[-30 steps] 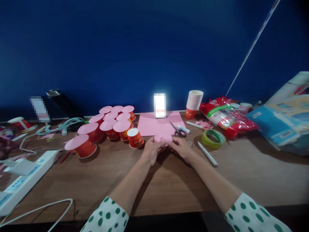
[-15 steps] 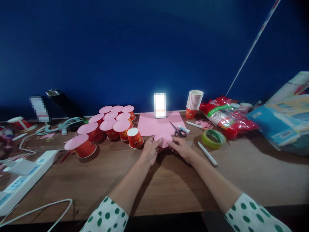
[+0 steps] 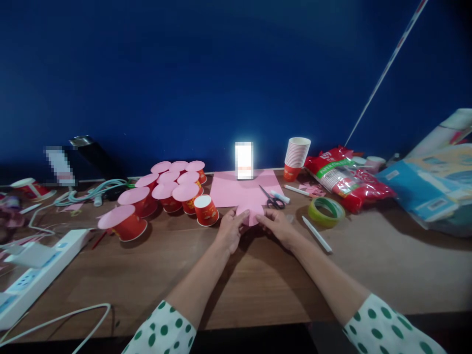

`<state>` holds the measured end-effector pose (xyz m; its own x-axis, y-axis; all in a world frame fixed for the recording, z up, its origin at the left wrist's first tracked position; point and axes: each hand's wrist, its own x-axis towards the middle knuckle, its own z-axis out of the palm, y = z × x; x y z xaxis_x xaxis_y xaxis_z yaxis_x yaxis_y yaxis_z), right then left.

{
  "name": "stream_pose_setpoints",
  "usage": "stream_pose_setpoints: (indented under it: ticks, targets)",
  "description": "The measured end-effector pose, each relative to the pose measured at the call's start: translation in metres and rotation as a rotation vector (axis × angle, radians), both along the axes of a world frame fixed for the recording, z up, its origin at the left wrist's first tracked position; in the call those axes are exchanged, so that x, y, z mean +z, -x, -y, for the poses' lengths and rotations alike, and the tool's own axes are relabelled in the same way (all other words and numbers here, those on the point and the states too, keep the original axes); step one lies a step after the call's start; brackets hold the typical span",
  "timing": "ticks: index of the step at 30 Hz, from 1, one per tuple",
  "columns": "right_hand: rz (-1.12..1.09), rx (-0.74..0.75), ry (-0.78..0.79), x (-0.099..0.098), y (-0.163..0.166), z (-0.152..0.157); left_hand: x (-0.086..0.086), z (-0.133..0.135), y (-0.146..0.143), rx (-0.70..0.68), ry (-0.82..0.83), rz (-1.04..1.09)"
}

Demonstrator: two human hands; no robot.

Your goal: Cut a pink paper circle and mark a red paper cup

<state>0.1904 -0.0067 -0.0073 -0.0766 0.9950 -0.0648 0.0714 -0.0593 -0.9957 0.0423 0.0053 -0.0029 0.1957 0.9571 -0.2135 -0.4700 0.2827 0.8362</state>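
A round pink paper disc (image 3: 251,215) is held up between my two hands, low over the table. My left hand (image 3: 231,230) pinches its left edge, thumb on top. On the opposite edge my right hand (image 3: 276,225) grips it the same way. Behind the disc lies a pink paper sheet (image 3: 225,189), with black scissors (image 3: 275,200) by its right corner. An upside-down red paper cup (image 3: 206,211) with a bare white bottom stands left of my left hand. Farther left, several upturned red cups carry pink discs (image 3: 133,195) on top.
Right of my hands lie a white pen (image 3: 317,235) and a yellow-green tape roll (image 3: 326,211). Behind them are a stack of paper cups (image 3: 297,152) and a red bag of cups (image 3: 348,177). A power strip (image 3: 44,278) and a white cable (image 3: 92,307) occupy the left. Another person's hand (image 3: 11,221) shows at the left edge.
Both hands keep hold of the disc in nearly the same place; only its tilt seems slightly different. The cups and tools have not moved.
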Motion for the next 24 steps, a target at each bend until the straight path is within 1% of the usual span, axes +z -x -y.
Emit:
stream_pose_setpoints:
  ticks: [4,11,15,19,24]
  targets:
    - [-0.040,-0.060,0.026,0.0027,0.0005,0.0004,0.0002,0.0015,-0.0008,-0.003,-0.018,0.009]
    - [-0.049,-0.037,0.008,0.0013,0.0001,0.0006,0.0014,0.0026,-0.0013,-0.012,-0.032,0.003]
    - [-0.144,-0.031,-0.018,0.0007,-0.0016,-0.0010,0.0006,0.0038,-0.0014,-0.021,-0.031,-0.025]
    - [-0.237,-0.055,0.013,0.0003,-0.0030,-0.0037,-0.0001,0.0063,-0.0033,-0.056,-0.070,-0.093]
    - [-0.235,-0.080,0.036,-0.0008,-0.0037,-0.0056,-0.0006,0.0081,-0.0051,-0.081,-0.098,-0.114]
